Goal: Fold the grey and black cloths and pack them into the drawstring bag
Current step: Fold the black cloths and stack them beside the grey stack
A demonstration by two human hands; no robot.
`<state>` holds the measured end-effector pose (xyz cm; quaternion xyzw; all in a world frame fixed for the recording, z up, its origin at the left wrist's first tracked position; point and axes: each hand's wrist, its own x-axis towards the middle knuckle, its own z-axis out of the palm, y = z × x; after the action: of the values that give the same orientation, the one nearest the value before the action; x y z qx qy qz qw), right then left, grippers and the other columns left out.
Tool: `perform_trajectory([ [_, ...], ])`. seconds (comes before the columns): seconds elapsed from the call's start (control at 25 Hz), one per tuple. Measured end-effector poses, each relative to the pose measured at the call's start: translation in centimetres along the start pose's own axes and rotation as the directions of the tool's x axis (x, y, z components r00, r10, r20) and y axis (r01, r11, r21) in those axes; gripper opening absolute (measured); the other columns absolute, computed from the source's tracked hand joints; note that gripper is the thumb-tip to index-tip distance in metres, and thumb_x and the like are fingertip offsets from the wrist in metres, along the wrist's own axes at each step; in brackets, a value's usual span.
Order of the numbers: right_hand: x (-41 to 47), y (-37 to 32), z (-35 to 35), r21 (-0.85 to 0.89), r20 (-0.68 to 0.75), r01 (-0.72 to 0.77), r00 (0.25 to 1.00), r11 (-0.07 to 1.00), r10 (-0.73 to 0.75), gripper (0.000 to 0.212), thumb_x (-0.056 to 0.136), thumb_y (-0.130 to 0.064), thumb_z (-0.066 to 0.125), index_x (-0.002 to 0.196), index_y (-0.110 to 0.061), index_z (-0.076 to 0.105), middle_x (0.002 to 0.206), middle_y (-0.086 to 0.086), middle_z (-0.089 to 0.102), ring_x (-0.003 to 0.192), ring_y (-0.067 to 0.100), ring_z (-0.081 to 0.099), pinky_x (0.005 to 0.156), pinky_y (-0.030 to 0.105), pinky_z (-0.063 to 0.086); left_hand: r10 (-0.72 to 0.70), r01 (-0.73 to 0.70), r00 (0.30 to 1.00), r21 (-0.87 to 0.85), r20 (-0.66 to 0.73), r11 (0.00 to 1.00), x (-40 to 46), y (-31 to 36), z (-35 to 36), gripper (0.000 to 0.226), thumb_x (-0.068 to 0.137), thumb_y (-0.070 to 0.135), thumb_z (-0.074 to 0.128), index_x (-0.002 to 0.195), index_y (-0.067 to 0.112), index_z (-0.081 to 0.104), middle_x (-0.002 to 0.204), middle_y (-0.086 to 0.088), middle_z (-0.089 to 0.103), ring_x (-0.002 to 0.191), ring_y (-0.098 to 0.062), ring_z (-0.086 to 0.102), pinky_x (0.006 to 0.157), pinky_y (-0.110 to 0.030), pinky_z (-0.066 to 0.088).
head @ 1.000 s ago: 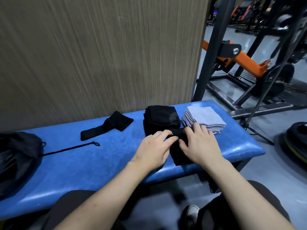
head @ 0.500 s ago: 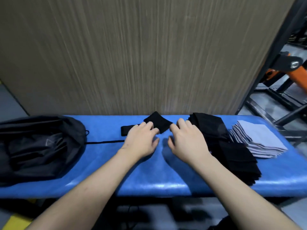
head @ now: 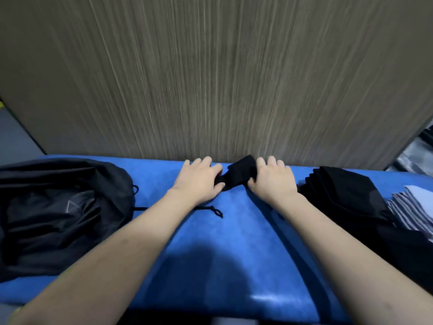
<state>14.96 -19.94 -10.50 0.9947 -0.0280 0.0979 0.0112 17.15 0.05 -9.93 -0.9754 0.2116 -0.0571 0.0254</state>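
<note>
At the far edge of the blue bench point(head: 234, 242), against the wood-grain wall panel point(head: 210, 78), a single black cloth point(head: 239, 175) lies crumpled between both hands. The left hand point(head: 199, 181) has its fingers curled onto the cloth's left end; the right hand point(head: 271, 181) covers the right end, thumb tucked under the near edge. Both appear to be gripping fabric, though motion blur hides the exact fingertip contact.

To the right, a stack of folded black cloths point(head: 346, 195) sits beside a stack of folded grey cloths point(head: 414, 207), the two stacks touching. To the left, the drawstring bag point(head: 58, 207) lies slumped and open-mouthed, its cord point(head: 210, 210) trailing across the bench beneath the left forearm.

Assessment of handling: the cloth reads as light, limp and thin, with no stiffness of its own; it will sag and bunch wherever unsupported. It is not fragile and unlikely to slip on the padded surface. The sound hold is at two adjacent corners or opposite short ends, pulled taut and flattened before creasing. A mid-cloth pinch would likely gather it into a wad. The trailing cord lies near the working area and could snag.
</note>
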Motion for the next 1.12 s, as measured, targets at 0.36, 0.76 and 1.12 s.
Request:
perform_trajectory([
  [0.36, -4.4, 0.1, -3.2, 0.365, -0.074, 0.025, 0.997, 0.931, 0.002, 0.031, 0.078, 0.013, 0.048, 0.100, -0.008, 0.042, 0.101, 0.010, 0.035, 0.052, 0.028, 0.039, 0.046, 0.036, 0.028, -0.019, 0.121, 0.977, -0.484, 0.210, 0.867, -1.4, 0.7, -2.4, 0.031, 0.091, 0.019, 0.072, 0.118, 0.021, 0.057, 0.119, -0.001, 0.046, 0.109, -0.020, 0.058, 0.091, -0.031, 0.045],
  [0.76, -15.1, 3.6, -6.6, 0.358, -0.224, 0.015, 0.972, 0.934, 0.070, 0.029, 0.078, 0.012, 0.049, 0.100, -0.007, 0.048, 0.096, 0.009, 0.039, 0.058, 0.030, 0.033, 0.050, 0.035, 0.024, 0.018, 0.295, 0.923, -0.739, 0.384, 0.605, -10.7, 4.1, -6.4, 0.030, 0.083, 0.028, 0.082, 0.107, 0.021, 0.064, 0.073, 0.009, 0.062, 0.060, -0.006, 0.049, 0.054, -0.022, 0.035],
  [1.12, -20.3, 3.1, -6.1, 0.236, -0.279, 0.293, 0.934, 0.927, -0.225, 0.035, 0.072, 0.001, 0.043, 0.103, -0.011, 0.055, 0.094, 0.007, 0.048, 0.080, 0.031, 0.051, 0.060, 0.042, 0.044, 0.024, 0.331, 0.908, -0.751, 0.419, 0.571, -14.6, 6.5, -5.0, 0.023, 0.084, 0.015, 0.080, 0.103, 0.013, 0.066, 0.071, 0.003, 0.060, 0.059, -0.007, 0.052, 0.053, -0.017, 0.038],
])
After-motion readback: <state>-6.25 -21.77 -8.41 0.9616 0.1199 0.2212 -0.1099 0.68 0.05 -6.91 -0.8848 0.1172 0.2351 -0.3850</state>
